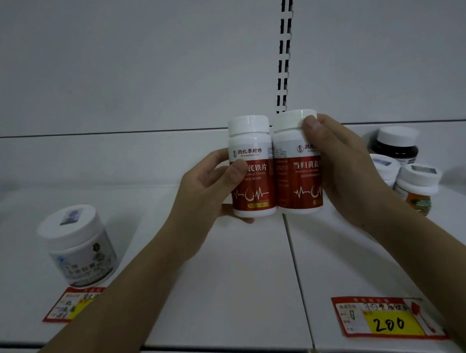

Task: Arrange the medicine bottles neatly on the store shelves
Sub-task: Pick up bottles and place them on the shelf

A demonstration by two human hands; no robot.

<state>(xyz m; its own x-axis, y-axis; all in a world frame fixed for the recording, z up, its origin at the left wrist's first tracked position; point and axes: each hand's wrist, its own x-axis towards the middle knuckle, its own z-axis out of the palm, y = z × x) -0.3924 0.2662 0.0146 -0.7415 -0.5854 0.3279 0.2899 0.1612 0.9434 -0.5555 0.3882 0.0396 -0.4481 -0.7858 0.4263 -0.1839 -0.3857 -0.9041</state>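
At frame centre, left hand (pixel 213 190) and right hand (pixel 347 169) each grip 1 of 2 touching, cylindrical red-labelled bottles (pixel 251 168), ribbed white caps, over the smooth white shelf (pixel 237 277).

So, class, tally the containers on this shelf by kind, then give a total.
Red-label white bottles, one in the left hand and one in the right hand: 2
Wide white tub: 1
Dark bottle with white cap: 1
Small white-capped bottles at the right: 2
Total: 6
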